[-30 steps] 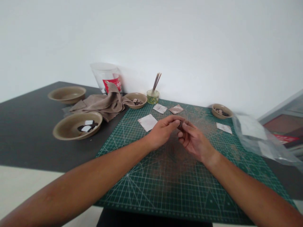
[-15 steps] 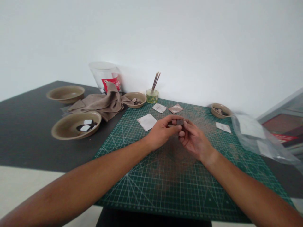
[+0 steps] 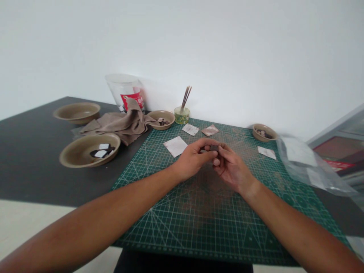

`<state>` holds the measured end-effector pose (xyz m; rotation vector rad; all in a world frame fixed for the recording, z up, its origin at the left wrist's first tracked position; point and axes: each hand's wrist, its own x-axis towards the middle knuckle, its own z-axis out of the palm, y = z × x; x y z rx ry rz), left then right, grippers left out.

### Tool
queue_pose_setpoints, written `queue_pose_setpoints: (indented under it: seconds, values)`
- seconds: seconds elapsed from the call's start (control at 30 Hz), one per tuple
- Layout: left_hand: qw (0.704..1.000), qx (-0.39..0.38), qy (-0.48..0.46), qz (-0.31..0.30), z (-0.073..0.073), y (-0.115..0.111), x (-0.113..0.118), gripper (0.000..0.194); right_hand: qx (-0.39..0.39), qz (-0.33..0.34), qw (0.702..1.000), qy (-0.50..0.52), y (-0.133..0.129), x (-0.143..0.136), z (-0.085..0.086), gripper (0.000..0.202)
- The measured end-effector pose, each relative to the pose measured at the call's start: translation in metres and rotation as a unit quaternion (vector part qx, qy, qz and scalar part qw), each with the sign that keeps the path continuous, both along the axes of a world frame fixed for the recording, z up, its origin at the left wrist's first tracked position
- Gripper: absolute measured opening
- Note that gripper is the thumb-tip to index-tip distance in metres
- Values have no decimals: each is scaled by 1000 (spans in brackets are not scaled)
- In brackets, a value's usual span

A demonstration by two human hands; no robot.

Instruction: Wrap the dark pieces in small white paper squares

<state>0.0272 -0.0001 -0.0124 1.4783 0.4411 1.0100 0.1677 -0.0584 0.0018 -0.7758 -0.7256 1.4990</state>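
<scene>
Left hand (image 3: pixel 191 161) and right hand (image 3: pixel 234 170), both curled nearly closed, pinch one small dark piece (image 3: pixel 214 148) above the green mat (image 3: pixel 199 235); slack fingertips could drop it.

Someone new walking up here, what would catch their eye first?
Probably the two bare hands, left and right, pinching a small dark block over the green gridded mat. Next, perhaps the clear plastic tub with a red label, back left against the white wall.

Bare forearms angled inward, hands (image 3: pixel 212 161) together, fingertips pinched, right palm partly upturned
</scene>
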Motion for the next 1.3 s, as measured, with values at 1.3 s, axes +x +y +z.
queue_pose_setpoints:
  seconds: [1.3]
  values:
    - [793, 342, 416, 284, 24, 29, -31, 37, -7, 30, 999, -40, -1, 4, -2, 22]
